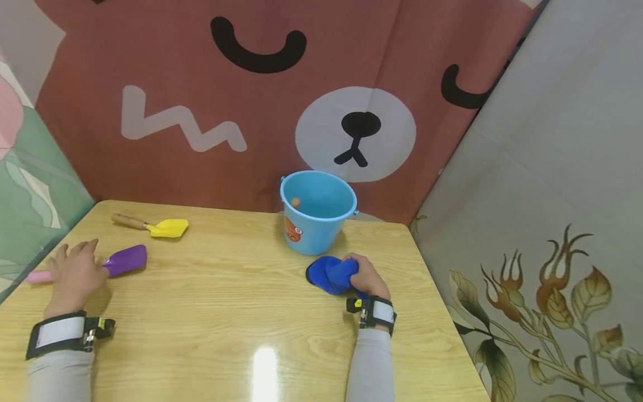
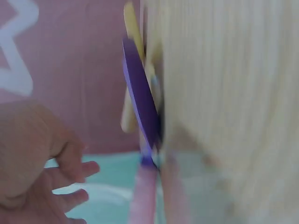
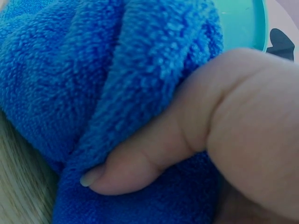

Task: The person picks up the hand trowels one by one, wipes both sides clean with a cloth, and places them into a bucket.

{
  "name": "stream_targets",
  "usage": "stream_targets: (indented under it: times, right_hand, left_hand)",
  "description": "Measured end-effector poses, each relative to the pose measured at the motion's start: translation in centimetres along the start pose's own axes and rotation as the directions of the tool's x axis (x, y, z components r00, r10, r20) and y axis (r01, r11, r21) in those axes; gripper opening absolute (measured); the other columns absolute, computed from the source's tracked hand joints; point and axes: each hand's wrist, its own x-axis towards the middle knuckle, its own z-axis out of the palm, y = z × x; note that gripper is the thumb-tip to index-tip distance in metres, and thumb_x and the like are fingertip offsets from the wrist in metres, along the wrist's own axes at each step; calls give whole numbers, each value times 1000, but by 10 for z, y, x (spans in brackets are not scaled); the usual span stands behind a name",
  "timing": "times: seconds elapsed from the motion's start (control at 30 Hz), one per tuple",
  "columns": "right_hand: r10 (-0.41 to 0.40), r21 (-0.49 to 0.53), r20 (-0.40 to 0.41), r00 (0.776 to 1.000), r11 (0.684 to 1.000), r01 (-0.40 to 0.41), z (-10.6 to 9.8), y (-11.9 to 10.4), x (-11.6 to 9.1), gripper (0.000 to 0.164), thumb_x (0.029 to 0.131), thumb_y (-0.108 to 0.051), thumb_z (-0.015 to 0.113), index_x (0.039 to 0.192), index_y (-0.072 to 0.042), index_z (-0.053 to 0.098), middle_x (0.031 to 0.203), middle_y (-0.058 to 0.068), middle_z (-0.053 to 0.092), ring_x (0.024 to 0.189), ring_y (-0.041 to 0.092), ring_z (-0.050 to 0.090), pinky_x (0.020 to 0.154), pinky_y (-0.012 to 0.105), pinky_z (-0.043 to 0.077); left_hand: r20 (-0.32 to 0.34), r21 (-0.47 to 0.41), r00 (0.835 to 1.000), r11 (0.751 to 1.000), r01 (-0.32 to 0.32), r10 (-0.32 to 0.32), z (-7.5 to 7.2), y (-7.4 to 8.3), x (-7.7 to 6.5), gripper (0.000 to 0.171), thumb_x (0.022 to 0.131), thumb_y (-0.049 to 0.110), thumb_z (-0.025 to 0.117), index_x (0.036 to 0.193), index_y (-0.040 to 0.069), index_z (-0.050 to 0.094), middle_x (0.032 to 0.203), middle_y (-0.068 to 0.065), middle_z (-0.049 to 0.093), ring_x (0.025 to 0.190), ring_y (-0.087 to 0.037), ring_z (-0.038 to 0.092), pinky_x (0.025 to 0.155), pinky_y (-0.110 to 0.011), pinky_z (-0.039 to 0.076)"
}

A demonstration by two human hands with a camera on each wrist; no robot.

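On the right side of the table, my right hand [image 1: 369,276] grips a bunched blue towel [image 1: 334,274]. Its thumb presses into the fluffy towel [image 3: 103,107] in the right wrist view. At the left, my left hand [image 1: 77,276] is over a toy shovel with a purple blade [image 1: 126,261] and a pink handle [image 1: 39,276]. From the left wrist view, the loosely bent fingers [image 2: 70,161] are apart from the pink handle [image 2: 144,193], with a gap between. The shovel lies on the table.
A light blue bucket [image 1: 313,231] stands behind the towel, with a small brown tip [image 1: 295,202] showing inside. A yellow toy shovel [image 1: 169,228] with a wooden handle lies at the back left. Printed cloth [image 1: 251,162] hangs behind the wooden table [image 1: 226,312].
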Motion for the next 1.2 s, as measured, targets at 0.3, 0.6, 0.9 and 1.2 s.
stream_targets:
  times: [0.3, 0.6, 0.9, 1.2]
  right_hand:
    - [-3, 31, 0, 1000, 999, 3, -1, -2, -2, 58, 64, 17, 47, 111, -13, 66, 118, 11, 62, 110, 32, 53, 97, 51, 44]
    - [-6, 23, 5, 1000, 1000, 6, 0, -1, -2, 58, 66, 17, 47, 112, -12, 65, 117, 11, 63, 108, 31, 54, 96, 49, 45]
    - [-21, 46, 9, 1000, 999, 21, -2, 3, -2, 58, 66, 18, 45, 113, -10, 65, 115, 10, 62, 107, 30, 53, 94, 46, 44]
    - [-94, 38, 7, 996, 995, 93, -8, 8, -3, 58, 67, 13, 49, 115, -15, 66, 115, 7, 63, 107, 28, 54, 94, 46, 44]
  left_hand:
    - [168, 92, 974, 986, 138, -152, -13, -30, -15, 42, 83, 1, 50, 120, -14, 60, 120, -45, 55, 106, -72, 45, 98, -88, 16]
    - [223, 90, 962, 986, 141, -158, -22, -23, -20, 31, 93, 13, 67, 111, -12, 65, 106, -41, 62, 88, -63, 58, 60, -63, 46]
    - [373, 13, 925, 996, -87, 76, -34, -5, -7, 39, 95, 29, 72, 106, -9, 74, 101, -34, 71, 95, -59, 63, 71, -63, 53]
    - [418, -138, 891, 982, -128, 175, -29, 37, -3, 26, 89, 20, 79, 98, -4, 79, 93, -21, 76, 72, -13, 62, 54, -24, 48]
